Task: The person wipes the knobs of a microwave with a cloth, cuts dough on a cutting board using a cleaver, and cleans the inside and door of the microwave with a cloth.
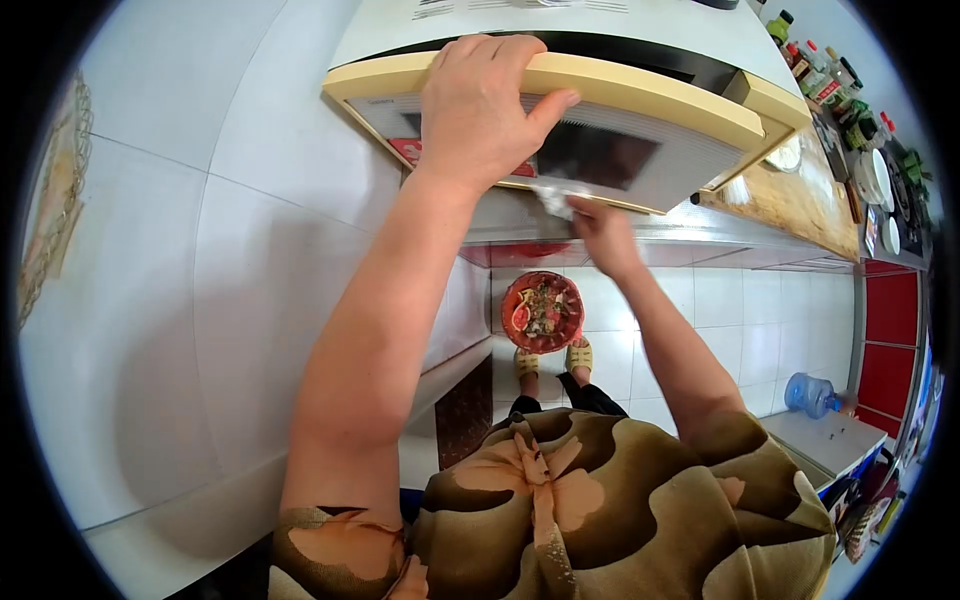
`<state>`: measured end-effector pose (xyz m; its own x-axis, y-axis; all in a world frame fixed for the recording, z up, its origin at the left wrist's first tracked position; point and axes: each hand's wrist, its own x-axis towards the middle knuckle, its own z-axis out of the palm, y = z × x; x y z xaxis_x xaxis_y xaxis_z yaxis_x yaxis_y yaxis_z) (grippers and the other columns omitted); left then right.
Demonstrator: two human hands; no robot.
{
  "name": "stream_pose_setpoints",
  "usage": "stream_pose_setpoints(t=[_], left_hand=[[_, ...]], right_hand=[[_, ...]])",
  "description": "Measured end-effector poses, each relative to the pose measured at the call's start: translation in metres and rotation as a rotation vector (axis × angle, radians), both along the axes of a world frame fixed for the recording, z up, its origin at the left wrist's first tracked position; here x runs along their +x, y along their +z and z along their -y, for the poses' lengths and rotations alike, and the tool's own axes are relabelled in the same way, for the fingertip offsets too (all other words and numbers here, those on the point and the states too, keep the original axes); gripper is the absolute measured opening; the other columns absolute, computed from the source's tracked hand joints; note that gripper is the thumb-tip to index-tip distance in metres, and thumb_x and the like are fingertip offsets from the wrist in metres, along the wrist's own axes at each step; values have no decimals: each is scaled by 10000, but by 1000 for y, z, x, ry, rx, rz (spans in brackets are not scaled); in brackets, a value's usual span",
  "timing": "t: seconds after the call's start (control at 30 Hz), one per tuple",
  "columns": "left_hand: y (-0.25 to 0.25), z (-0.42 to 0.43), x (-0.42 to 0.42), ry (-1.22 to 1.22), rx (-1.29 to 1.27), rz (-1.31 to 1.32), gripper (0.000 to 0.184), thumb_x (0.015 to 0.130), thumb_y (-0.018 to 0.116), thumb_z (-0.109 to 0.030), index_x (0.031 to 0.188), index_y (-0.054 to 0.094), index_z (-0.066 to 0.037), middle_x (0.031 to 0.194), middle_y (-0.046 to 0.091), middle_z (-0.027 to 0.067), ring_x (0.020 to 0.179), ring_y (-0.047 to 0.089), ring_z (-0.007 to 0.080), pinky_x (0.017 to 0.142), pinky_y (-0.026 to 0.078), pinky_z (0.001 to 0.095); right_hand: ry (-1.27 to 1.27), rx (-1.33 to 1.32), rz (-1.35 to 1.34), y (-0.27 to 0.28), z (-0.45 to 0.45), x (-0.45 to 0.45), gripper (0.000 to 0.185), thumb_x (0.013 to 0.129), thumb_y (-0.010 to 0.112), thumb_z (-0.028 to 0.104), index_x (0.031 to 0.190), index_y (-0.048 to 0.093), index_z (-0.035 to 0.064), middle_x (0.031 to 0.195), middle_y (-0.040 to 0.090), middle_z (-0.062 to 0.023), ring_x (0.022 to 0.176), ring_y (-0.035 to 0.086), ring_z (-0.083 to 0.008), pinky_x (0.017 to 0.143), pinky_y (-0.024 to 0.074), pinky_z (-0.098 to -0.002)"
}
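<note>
My left hand (482, 118) is hooked over the top edge of the microwave door (660, 95), fingers behind the cream-yellow frame and thumb on the front. The door stands partly ajar, with a dark gap between it and the microwave body (640, 25). Lower down, my right hand (606, 238) pinches a crumpled white cloth or tissue (553, 200), somewhat blurred, at the door's bottom edge. The dark window (600, 155) lies between the two hands. My left fingertips are hidden behind the frame.
Below, a red bin (508, 335) with scraps stands by my feet. To the right are a wooden board (790, 205), several bottles (825, 80) and white bowls (872, 178) on the counter. A tiled wall (270, 200) is close on the left. A blue water jug (808, 395) sits farther right.
</note>
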<state>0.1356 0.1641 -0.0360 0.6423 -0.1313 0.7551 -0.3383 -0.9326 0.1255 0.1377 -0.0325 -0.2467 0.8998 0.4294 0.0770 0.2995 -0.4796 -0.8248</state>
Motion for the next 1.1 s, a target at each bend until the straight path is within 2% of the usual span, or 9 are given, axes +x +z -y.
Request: stream_pose_setpoints(t=[0.1,0.27,0.33,0.4,0.53,0.67,0.9,1.03,1.1], left_hand=[[1,0,0,-8,4,-16,407,785,815,-369,1056,703,-87,1005,719,79,971,637,307,843,506,421],[2,-3,-4,-18,-1,-74,410,787,813,-372,1057,698,-85,1001,714,71,974,629,299,839,503,419],[1,-5,-7,-34,5,-59,415,785,819,-370,1060,696,-85,1000,712,67,981,625,292,846,502,417],[1,-7,-11,-21,1,-70,418,782,822,-368,1064,697,-86,1005,713,67,982,626,294,848,503,417],[4,-4,-7,-29,-2,-92,417,778,831,-348,1075,699,-86,1024,713,72,993,628,300,859,505,416],[4,-3,-3,-37,5,-52,417,784,833,-328,1084,696,-72,1045,714,79,1013,633,305,875,501,419],[5,-4,-11,-84,-11,-60,429,754,837,-326,1059,682,-69,1027,710,76,987,627,312,863,501,435],[13,-6,-18,-65,-4,-115,461,791,823,-298,1164,678,-67,1106,700,112,1041,623,316,889,509,417],[12,-5,-24,-84,-1,-132,567,780,830,-265,1276,631,-76,1176,680,121,1077,607,323,925,498,423]], right_hand=[[149,56,154,-3,-82,-1,343,874,643,118,1209,698,64,1016,706,-243,948,677,-412,862,534,-465],[242,235,183,-8,-201,-3,233,862,623,112,1063,700,24,1003,704,-249,936,679,-407,854,528,-522],[279,114,180,-7,-217,-4,215,875,599,124,1028,685,-1,999,702,-252,942,677,-413,855,516,-534],[282,337,188,-18,-217,1,256,886,596,151,1079,698,17,998,703,-249,947,674,-419,849,513,-534],[145,143,228,-2,-105,-3,314,906,625,201,1179,712,70,998,713,-230,945,685,-395,841,537,-488],[-166,187,-184,7,16,-12,337,910,688,180,1229,702,74,1064,741,-174,934,725,-287,848,561,-380],[-320,399,292,150,104,-29,176,842,754,109,955,663,11,867,702,-63,832,661,-142,782,524,-299],[-260,420,616,223,77,-22,159,859,713,81,1005,681,25,927,676,-73,811,658,-198,757,522,-321],[-243,-29,893,237,76,-9,209,866,692,54,1074,707,58,942,649,-84,820,653,-265,732,521,-362]])
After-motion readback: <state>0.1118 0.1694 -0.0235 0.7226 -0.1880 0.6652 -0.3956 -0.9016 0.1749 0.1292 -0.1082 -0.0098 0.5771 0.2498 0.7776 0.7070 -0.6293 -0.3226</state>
